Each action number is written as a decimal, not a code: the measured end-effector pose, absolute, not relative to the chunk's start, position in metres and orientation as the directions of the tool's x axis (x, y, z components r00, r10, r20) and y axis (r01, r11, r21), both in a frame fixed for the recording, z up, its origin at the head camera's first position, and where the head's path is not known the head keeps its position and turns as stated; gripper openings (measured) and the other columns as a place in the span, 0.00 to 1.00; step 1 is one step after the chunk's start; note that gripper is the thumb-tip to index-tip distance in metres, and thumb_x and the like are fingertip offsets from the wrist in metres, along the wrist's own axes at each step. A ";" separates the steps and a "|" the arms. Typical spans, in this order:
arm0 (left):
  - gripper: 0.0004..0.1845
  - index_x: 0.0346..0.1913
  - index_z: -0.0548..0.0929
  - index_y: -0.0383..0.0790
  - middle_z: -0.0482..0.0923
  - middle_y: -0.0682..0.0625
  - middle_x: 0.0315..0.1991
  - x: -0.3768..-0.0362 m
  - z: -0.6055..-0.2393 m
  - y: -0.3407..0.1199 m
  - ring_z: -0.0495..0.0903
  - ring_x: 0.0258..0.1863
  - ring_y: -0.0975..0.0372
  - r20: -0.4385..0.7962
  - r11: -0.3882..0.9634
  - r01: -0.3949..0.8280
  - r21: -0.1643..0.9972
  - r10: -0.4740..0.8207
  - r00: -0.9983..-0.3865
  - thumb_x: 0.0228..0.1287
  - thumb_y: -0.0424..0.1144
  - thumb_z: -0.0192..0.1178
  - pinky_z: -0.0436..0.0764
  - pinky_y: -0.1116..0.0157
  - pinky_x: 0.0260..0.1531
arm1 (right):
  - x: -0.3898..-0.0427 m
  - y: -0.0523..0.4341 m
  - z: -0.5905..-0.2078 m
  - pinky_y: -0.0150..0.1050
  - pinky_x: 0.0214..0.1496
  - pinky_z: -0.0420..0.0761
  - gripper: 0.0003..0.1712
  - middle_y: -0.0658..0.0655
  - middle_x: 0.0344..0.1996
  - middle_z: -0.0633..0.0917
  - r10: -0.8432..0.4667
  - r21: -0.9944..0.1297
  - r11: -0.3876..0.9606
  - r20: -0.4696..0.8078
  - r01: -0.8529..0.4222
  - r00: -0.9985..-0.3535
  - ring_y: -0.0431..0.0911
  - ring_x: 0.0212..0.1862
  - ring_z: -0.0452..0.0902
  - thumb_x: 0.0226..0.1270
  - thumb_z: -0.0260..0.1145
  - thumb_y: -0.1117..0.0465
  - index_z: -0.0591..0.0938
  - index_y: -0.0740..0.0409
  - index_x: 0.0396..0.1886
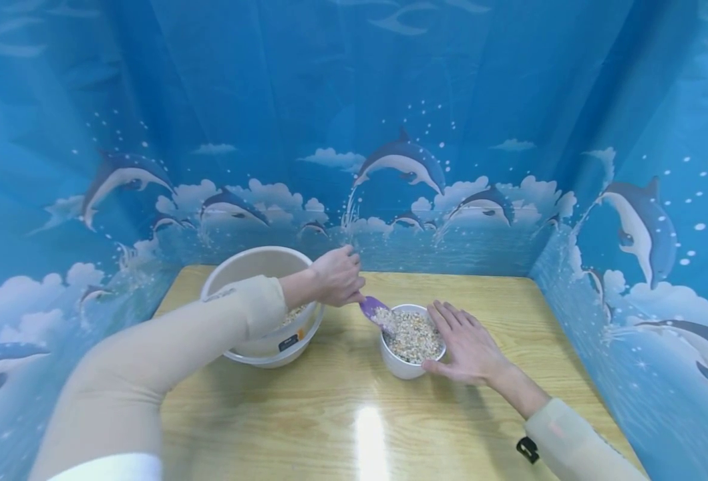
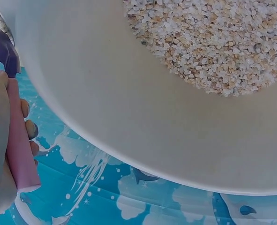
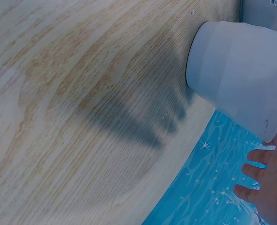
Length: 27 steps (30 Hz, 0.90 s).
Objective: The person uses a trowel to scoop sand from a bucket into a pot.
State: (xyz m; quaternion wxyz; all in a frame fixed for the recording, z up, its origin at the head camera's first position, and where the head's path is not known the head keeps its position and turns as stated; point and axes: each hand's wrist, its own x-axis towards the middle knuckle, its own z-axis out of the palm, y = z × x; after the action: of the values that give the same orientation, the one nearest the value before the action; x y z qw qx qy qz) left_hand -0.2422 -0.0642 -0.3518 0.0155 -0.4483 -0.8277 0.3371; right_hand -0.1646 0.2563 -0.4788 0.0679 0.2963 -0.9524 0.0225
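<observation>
My left hand (image 1: 337, 275) grips a small shovel (image 1: 373, 309) with a purple blade and a pink handle. In the left wrist view the fingers wrap round the shovel's pink handle (image 2: 22, 136). Its blade tips down over the near-full white tub (image 1: 397, 367), with pale gravel (image 1: 415, 337) on its end. My right hand (image 1: 465, 344) lies at the tub's right rim, fingers spread and fairly straight. The right wrist view has the tub's smooth side wall with the fingers beside its rim. Beneath my left forearm stands a large white basin (image 1: 248, 264), partly hidden, holding more gravel (image 2: 218, 42).
A wooden table (image 1: 306, 421) carries both containers, the basin at the left and the tub right of centre. A blue dolphin-print curtain (image 1: 306, 133) closes off the back and both sides. Near the right sleeve is a small black object (image 1: 527, 449).
</observation>
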 end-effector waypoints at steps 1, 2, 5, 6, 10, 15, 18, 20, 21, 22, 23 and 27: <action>0.34 0.51 0.86 0.51 0.88 0.52 0.45 -0.242 -0.352 -0.064 0.83 0.50 0.58 -0.277 0.365 0.731 -0.577 0.755 -0.595 0.83 0.68 0.33 0.77 0.58 0.59 | -0.165 0.256 -0.479 0.66 0.78 0.67 0.65 0.70 0.81 0.64 -0.562 -0.002 0.823 0.144 -0.568 -0.815 0.67 0.80 0.64 0.63 0.63 0.23 0.60 0.66 0.82; 0.34 0.51 0.86 0.51 0.88 0.52 0.45 -0.241 -0.351 -0.065 0.83 0.49 0.58 -0.277 0.359 0.730 -0.581 0.757 -0.592 0.83 0.68 0.33 0.77 0.59 0.59 | -0.165 0.256 -0.479 0.66 0.78 0.67 0.65 0.70 0.81 0.64 -0.561 0.000 0.824 0.142 -0.567 -0.816 0.67 0.80 0.64 0.63 0.63 0.23 0.60 0.66 0.82; 0.34 0.51 0.86 0.51 0.88 0.52 0.44 -0.239 -0.351 -0.066 0.82 0.49 0.59 -0.271 0.352 0.730 -0.585 0.764 -0.586 0.83 0.68 0.34 0.77 0.59 0.58 | -0.165 0.256 -0.479 0.66 0.78 0.67 0.65 0.70 0.81 0.64 -0.560 0.003 0.825 0.135 -0.565 -0.818 0.66 0.80 0.63 0.63 0.62 0.22 0.59 0.65 0.82; 0.34 0.51 0.86 0.51 0.88 0.52 0.45 -0.239 -0.351 -0.066 0.82 0.49 0.59 -0.267 0.351 0.729 -0.587 0.766 -0.584 0.83 0.68 0.34 0.77 0.59 0.58 | -0.165 0.255 -0.479 0.66 0.78 0.67 0.65 0.69 0.81 0.64 -0.560 0.004 0.826 0.134 -0.564 -0.818 0.66 0.80 0.63 0.63 0.62 0.22 0.59 0.65 0.83; 0.33 0.50 0.86 0.51 0.88 0.52 0.45 -0.237 -0.350 -0.068 0.82 0.50 0.59 -0.248 0.348 0.725 -0.595 0.778 -0.577 0.83 0.68 0.34 0.77 0.59 0.58 | -0.164 0.256 -0.479 0.66 0.78 0.68 0.65 0.70 0.81 0.64 -0.563 0.006 0.823 0.140 -0.568 -0.814 0.67 0.80 0.64 0.63 0.63 0.22 0.59 0.65 0.83; 0.32 0.51 0.86 0.52 0.88 0.51 0.46 -0.234 -0.350 -0.067 0.82 0.52 0.58 -0.210 0.346 0.722 -0.599 0.803 -0.558 0.83 0.68 0.35 0.77 0.58 0.61 | -0.165 0.257 -0.480 0.65 0.77 0.68 0.65 0.70 0.80 0.65 -0.566 0.015 0.821 0.152 -0.571 -0.810 0.67 0.79 0.65 0.62 0.62 0.22 0.60 0.66 0.82; 0.32 0.52 0.85 0.52 0.88 0.51 0.47 -0.232 -0.350 -0.065 0.82 0.53 0.58 -0.196 0.339 0.727 -0.597 0.817 -0.542 0.83 0.68 0.35 0.77 0.57 0.62 | -0.166 0.257 -0.481 0.65 0.77 0.68 0.66 0.69 0.81 0.64 -0.563 0.016 0.823 0.144 -0.567 -0.814 0.66 0.80 0.64 0.62 0.61 0.21 0.59 0.65 0.82; 0.32 0.53 0.85 0.52 0.87 0.52 0.47 -0.231 -0.350 -0.063 0.81 0.52 0.58 -0.193 0.331 0.729 -0.599 0.824 -0.533 0.83 0.68 0.34 0.77 0.58 0.61 | -0.166 0.257 -0.480 0.65 0.78 0.68 0.66 0.69 0.81 0.64 -0.561 0.017 0.825 0.135 -0.564 -0.817 0.66 0.80 0.64 0.63 0.60 0.20 0.59 0.65 0.83; 0.32 0.53 0.85 0.52 0.87 0.52 0.47 -0.231 -0.350 -0.062 0.81 0.51 0.59 -0.192 0.330 0.731 -0.598 0.826 -0.530 0.83 0.68 0.34 0.77 0.58 0.60 | -0.166 0.257 -0.480 0.65 0.78 0.68 0.66 0.69 0.81 0.64 -0.560 0.018 0.826 0.134 -0.563 -0.817 0.66 0.80 0.64 0.63 0.60 0.20 0.59 0.65 0.83; 0.33 0.54 0.85 0.52 0.86 0.52 0.46 -0.230 -0.350 -0.061 0.80 0.50 0.59 -0.192 0.328 0.730 -0.599 0.827 -0.529 0.82 0.68 0.34 0.77 0.59 0.58 | -0.166 0.257 -0.480 0.65 0.78 0.68 0.66 0.69 0.81 0.64 -0.560 0.018 0.827 0.132 -0.562 -0.818 0.66 0.80 0.64 0.63 0.60 0.20 0.59 0.65 0.83; 0.33 0.54 0.85 0.52 0.86 0.53 0.46 -0.230 -0.350 -0.061 0.80 0.50 0.59 -0.191 0.326 0.729 -0.602 0.827 -0.528 0.82 0.68 0.34 0.77 0.60 0.57 | -0.165 0.257 -0.480 0.65 0.78 0.67 0.66 0.69 0.81 0.64 -0.559 0.017 0.827 0.132 -0.562 -0.818 0.66 0.80 0.64 0.63 0.60 0.20 0.59 0.65 0.83; 0.33 0.55 0.84 0.53 0.86 0.53 0.47 -0.228 -0.351 -0.059 0.79 0.50 0.60 -0.187 0.325 0.723 -0.610 0.828 -0.529 0.82 0.69 0.33 0.76 0.60 0.56 | -0.165 0.257 -0.480 0.65 0.78 0.67 0.65 0.69 0.81 0.64 -0.562 0.011 0.824 0.146 -0.567 -0.814 0.66 0.80 0.64 0.63 0.61 0.21 0.59 0.65 0.82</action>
State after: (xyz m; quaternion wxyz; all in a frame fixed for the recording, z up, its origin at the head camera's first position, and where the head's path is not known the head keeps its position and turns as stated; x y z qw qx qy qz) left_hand -0.2283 -0.0586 -0.3509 0.0797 -0.4785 -0.8099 0.3298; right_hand -0.1648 0.2566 -0.4799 0.0713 0.2964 -0.9523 0.0166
